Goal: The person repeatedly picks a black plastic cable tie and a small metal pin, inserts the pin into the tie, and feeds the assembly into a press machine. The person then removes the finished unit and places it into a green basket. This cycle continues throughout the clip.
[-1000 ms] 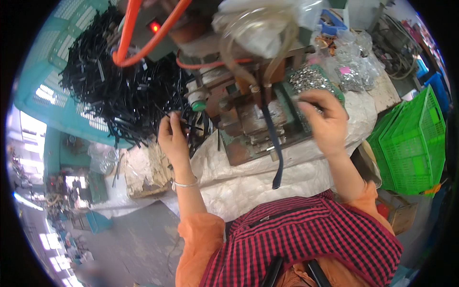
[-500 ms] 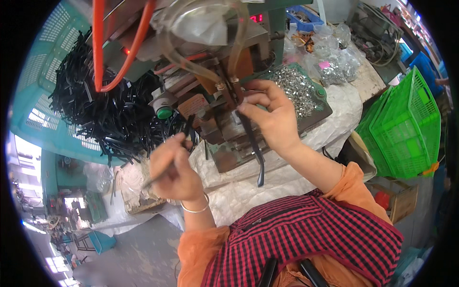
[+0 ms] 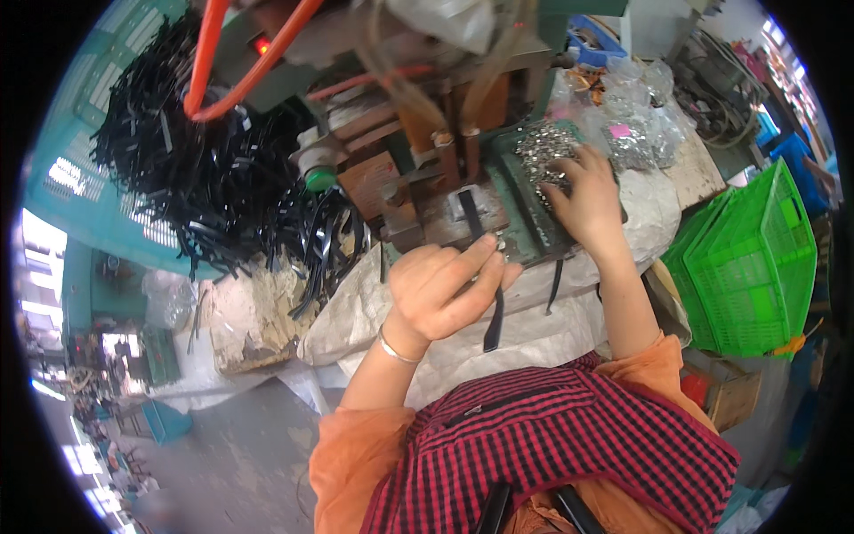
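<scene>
A large heap of black straps (image 3: 200,169) lies at the left, behind the press. An orange hose (image 3: 233,67) loops across the top of the machine, next to a small red indicator light (image 3: 261,45). Clear bags of small metal parts (image 3: 636,133) rest at the upper right. A green plastic basket (image 3: 752,267) stands at the right, above a cardboard box (image 3: 725,392). White woven sacking (image 3: 445,338) covers the bench.

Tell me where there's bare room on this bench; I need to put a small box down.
The white sacking at the near edge, between the machine and the person's lap, is mostly bare apart from a hanging black strap. It is crowded elsewhere: the heap of black straps fills the left, and the right hand works in the tray of small metal parts.
</scene>
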Demonstrator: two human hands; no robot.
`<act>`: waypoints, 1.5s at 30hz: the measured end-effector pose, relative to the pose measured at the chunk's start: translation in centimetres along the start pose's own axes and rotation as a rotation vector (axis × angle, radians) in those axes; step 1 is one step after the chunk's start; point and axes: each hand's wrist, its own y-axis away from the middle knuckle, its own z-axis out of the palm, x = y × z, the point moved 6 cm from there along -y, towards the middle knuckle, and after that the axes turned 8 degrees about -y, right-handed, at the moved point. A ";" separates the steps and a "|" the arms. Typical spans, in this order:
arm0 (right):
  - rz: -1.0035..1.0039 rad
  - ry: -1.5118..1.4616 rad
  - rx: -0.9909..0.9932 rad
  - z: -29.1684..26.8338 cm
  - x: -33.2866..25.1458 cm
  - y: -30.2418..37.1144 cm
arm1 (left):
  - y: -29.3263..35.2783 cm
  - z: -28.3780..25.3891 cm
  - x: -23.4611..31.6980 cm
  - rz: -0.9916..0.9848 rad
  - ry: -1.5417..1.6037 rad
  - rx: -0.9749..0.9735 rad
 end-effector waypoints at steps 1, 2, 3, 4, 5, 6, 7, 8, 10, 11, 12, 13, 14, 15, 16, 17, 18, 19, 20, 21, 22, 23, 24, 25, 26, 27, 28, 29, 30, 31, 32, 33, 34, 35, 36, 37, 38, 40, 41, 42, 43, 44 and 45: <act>0.010 -0.003 0.042 0.5 1.2 0.4 | 0.0 0.0 -0.1 0.001 0.000 0.016; 0.035 -0.043 0.081 1.3 2.7 1.0 | 0.1 0.1 -0.1 0.005 0.000 0.028; 0.033 -0.051 0.131 1.7 3.2 1.5 | 0.3 0.1 -0.3 -0.005 0.017 0.036; 0.007 -0.056 0.161 2.0 3.6 1.6 | 0.7 0.0 -0.3 0.005 0.011 0.062; 0.013 -0.034 0.195 2.3 4.4 1.7 | 0.7 -0.1 -0.3 -0.008 0.029 0.079; -0.002 -0.027 0.195 2.0 3.3 1.5 | 0.8 -0.4 -0.4 -0.031 0.022 0.132; -0.026 0.019 0.208 1.9 3.4 1.8 | 1.1 -0.2 -0.5 -0.025 0.034 0.145; -0.059 0.026 0.190 2.0 3.9 1.7 | 1.1 -0.4 -0.4 -0.049 0.021 0.130; -0.062 -0.032 0.197 1.8 4.0 1.8 | 1.9 -0.8 -0.1 -0.133 0.059 0.115; -0.017 -0.156 0.182 1.8 3.9 1.6 | 2.9 -1.6 -0.1 -0.183 0.043 0.145; 0.039 -0.267 0.169 1.6 4.1 1.4 | 4.2 -2.3 0.0 -0.227 0.040 0.180; 0.061 -0.317 0.193 1.2 5.1 1.5 | 5.4 -2.5 -0.1 -0.261 0.057 0.216; 0.082 -0.365 0.215 0.9 6.4 1.4 | 8.0 -2.7 -1.0 -0.378 0.002 0.247; 0.111 -0.412 0.244 0.6 7.3 1.5 | 10.1 -2.9 -2.6 -0.542 -0.034 0.319; 0.113 -0.436 0.244 0.4 7.8 1.8 | 11.4 -3.2 -4.5 -0.762 -0.115 0.418; 0.109 -0.464 0.246 0.3 7.9 1.7 | 13.1 -2.5 -6.6 -0.950 -0.113 0.432; 0.112 -0.487 0.259 -0.2 8.2 1.7 | 13.5 -1.6 -8.5 -1.030 -0.151 0.297; 0.132 -0.546 0.236 0.3 7.1 1.3 | 14.4 -0.6 -10.1 -1.077 -0.131 0.249; 0.106 -0.529 0.234 0.5 6.3 0.9 | 14.9 0.4 -10.8 -1.082 -0.114 0.220; 0.095 -0.512 0.238 0.7 5.7 0.9 | 14.9 1.2 -11.3 -1.081 -0.092 0.177; 0.083 -0.496 0.242 0.8 5.3 0.8 | 14.8 2.0 -11.6 -1.080 -0.069 0.134; 0.070 -0.580 0.230 0.9 5.5 0.5 | 14.5 2.7 -11.6 -1.075 -0.082 0.136; 0.082 -0.561 0.204 0.9 5.2 0.6 | 14.4 2.9 -11.7 -1.099 -0.083 0.120; 0.093 -0.542 0.177 0.7 4.5 0.7 | 14.2 3.0 -11.8 -1.123 -0.086 0.106; 0.104 -0.524 0.150 0.6 4.2 0.8 | 14.2 3.2 -11.8 -1.146 -0.089 0.092; 0.106 -0.528 0.158 0.6 4.2 0.9 | 14.1 3.3 -11.9 -1.143 -0.125 0.083; 0.107 -0.532 0.166 0.5 4.2 1.0 | 14.0 3.4 -11.9 -1.152 -0.134 0.075; 0.107 -0.537 0.174 0.4 4.3 1.1 | 13.8 3.6 -11.9 -1.161 -0.144 0.068; 0.123 -0.580 0.184 0.5 5.0 1.2 | 13.7 3.7 -12.0 -1.167 -0.157 0.058; 0.139 -0.624 0.194 0.6 6.1 1.3 | 13.6 3.6 -11.9 -1.152 -0.149 0.063; 0.154 -0.668 0.203 0.6 6.7 1.5 | 13.8 3.5 -11.9 -1.137 -0.142 0.068; 0.159 -0.638 0.217 0.3 6.8 1.9 | 14.1 3.3 -11.8 -1.128 -0.135 0.071; 0.164 -0.609 0.229 -0.2 6.6 2.3 | 14.4 3.0 -12.1 -1.133 -0.066 0.110; 0.167 -0.579 0.241 -0.6 6.4 2.7 | 14.7 2.7 -12.6 -1.139 0.002 0.149; 0.193 -0.610 0.250 -0.9 6.4 3.3 | 15.2 2.2 -12.8 -1.146 0.072 0.190; 0.215 -0.637 0.258 -1.1 6.2 3.6 | 15.3 1.2 -13.0 -1.244 0.205 0.236; 0.237 -0.665 0.266 -1.4 5.8 4.0 | 16.5 0.7 -14.1 -1.237 0.210 0.348; 0.197 -0.724 0.192 -1.8 3.7 3.8 | 16.6 -3.0 -14.9 -1.181 -0.179 0.355; 0.164 -0.779 0.154 -2.0 2.0 3.5 | 16.1 -4.2 -15.5 -1.054 -0.434 0.231; 0.127 -0.833 0.111 -2.3 -0.1 3.1 | 15.7 -4.8 -15.9 -0.918 -0.682 0.107; 0.082 -0.800 0.070 -2.6 -2.7 2.3 | 16.0 -4.9 -16.4 -0.978 -0.725 0.028; 0.044 -0.826 0.080 -2.2 -4.5 1.7 | 16.3 -4.5 -16.7 -0.996 -0.774 -0.053; 0.006 -0.850 0.089 -1.5 -6.0 0.8 | 16.5 -4.1 -16.9 -1.014 -0.820 -0.133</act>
